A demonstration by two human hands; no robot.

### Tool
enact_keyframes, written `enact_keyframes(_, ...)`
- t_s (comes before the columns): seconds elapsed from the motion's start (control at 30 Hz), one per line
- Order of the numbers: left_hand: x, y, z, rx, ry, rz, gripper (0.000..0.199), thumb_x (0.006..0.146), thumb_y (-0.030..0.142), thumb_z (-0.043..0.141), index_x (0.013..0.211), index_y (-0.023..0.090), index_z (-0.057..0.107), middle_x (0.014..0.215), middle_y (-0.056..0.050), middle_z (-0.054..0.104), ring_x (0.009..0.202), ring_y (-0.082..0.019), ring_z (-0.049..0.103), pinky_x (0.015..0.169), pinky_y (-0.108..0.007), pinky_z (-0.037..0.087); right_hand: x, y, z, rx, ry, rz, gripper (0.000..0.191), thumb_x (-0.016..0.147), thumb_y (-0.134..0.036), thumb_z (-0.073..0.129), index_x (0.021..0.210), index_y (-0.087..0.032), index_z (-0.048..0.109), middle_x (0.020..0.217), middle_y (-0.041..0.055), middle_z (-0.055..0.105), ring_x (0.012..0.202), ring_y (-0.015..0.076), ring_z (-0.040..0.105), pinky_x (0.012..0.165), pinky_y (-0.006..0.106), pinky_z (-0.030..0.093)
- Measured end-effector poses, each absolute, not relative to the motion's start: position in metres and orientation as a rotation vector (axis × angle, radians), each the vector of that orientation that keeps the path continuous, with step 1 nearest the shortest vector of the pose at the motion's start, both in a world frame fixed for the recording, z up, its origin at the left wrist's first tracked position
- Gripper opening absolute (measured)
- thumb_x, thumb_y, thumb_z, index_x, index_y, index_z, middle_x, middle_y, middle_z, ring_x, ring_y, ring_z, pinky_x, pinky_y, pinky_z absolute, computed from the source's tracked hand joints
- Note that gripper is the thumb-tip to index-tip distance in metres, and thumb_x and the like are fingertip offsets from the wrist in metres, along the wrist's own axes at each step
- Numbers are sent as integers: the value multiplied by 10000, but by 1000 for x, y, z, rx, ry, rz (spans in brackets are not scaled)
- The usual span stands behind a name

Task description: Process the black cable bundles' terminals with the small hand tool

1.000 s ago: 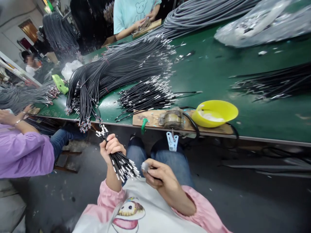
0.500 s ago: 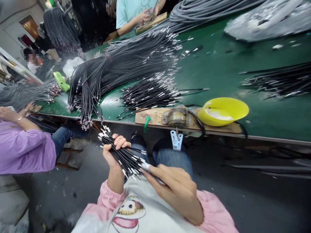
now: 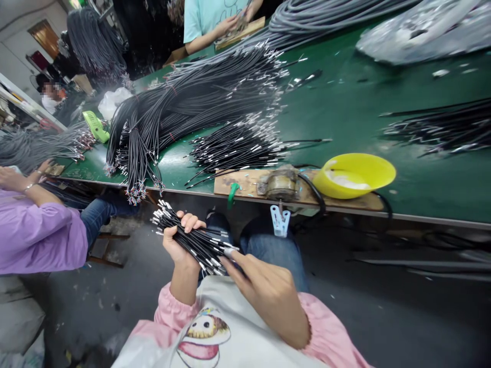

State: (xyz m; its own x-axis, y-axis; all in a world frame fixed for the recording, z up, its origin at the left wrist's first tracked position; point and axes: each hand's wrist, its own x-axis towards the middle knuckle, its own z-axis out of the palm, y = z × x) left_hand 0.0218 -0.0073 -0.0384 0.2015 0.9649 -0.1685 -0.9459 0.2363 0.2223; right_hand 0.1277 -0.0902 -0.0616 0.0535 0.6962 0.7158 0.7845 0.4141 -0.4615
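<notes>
My left hand (image 3: 183, 239) is wrapped around the middle of a bundle of short black cables (image 3: 203, 245), held above my lap. The cables have white and silvery ends that fan out on both sides of the fist. At the bundle's right end, my right hand (image 3: 264, 286) pinches cable ends between thumb and forefinger. A whitish wrap covers that forefinger's tip. How many cables the right fingers grip is hidden.
Ahead on the green table (image 3: 345, 112) lie a pile of short black cables (image 3: 238, 145) and long grey cables (image 3: 184, 102). A small motor (image 3: 283, 184) on a wooden board (image 3: 245, 179), a blue clip (image 3: 280, 221) and a yellow bowl (image 3: 356, 176) occupy the near edge. Co-workers sit left and opposite.
My right hand has shifted slightly left and up along the cable ends. The left hand keeps its grip, and the bundle's left end has moved slightly left.
</notes>
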Motion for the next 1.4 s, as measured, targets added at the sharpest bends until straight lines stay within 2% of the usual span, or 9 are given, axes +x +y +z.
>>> enact_keyframes(0.2,21,-13,-35,173,320,1305,248,590,149,525,759,145,343,558,77,231,435,10,266,516,-127,293,123,-84,-68,-1274,-1557,136,58,833,-165,508,874,-124,509,626,-13,564,456,43,457,498,178,348)
enact_keyframes(0.4,7,1,-35,237,343,1460,221,680,191,540,721,154,326,501,87,208,388,-2,216,451,-119,266,132,-90,-66,-1367,-1427,130,61,822,-201,517,808,-142,514,459,-62,364,380,38,331,441,171,322)
enact_keyframes(0.47,0,9,-33,198,319,1505,239,675,175,553,718,152,319,487,95,243,377,9,246,449,-103,278,140,-91,-64,-1351,-1287,405,123,797,-253,539,741,-146,516,452,-52,340,384,46,319,395,174,294)
enact_keyframes(0.6,-8,17,-33,175,322,1442,242,692,180,551,709,153,311,472,100,267,365,14,260,442,-87,286,147,-90,-66,-898,-726,1403,280,719,-435,562,687,-172,469,412,-81,190,338,47,151,307,176,156)
enact_keyframes(0.7,-6,16,-35,162,325,1355,231,712,177,540,703,152,311,469,101,273,359,14,261,437,-90,289,141,-87,-70,-516,-406,1744,305,673,-433,589,645,-179,423,428,-81,160,357,35,94,321,158,113)
enact_keyframes(0.9,5,3,-30,58,303,1334,215,781,216,512,720,145,318,475,93,290,366,21,299,440,-74,284,128,-82,-69,-407,-335,1821,417,719,-364,597,563,-137,283,447,-57,247,366,15,170,348,140,123)
enact_keyframes(1.1,11,-4,-31,83,351,1237,221,846,281,451,725,145,326,488,83,240,358,9,254,412,-77,266,118,-74,-74,-471,-153,1978,556,623,-455,686,625,-165,211,420,-102,183,338,0,81,327,137,63)
enact_keyframes(1.23,12,-5,-36,76,339,1165,244,885,326,365,730,144,318,488,92,202,347,9,241,395,-82,234,108,-78,-87,-723,-283,1976,581,579,-558,681,657,-170,255,454,-108,168,375,-3,94,360,134,62)
enact_keyframes(1.4,11,-1,-37,5,336,1153,326,915,397,237,730,139,313,472,94,236,336,19,281,389,-74,243,105,-86,-96,-644,-744,1816,463,768,-596,459,671,-161,334,484,-83,172,385,17,130,364,176,102)
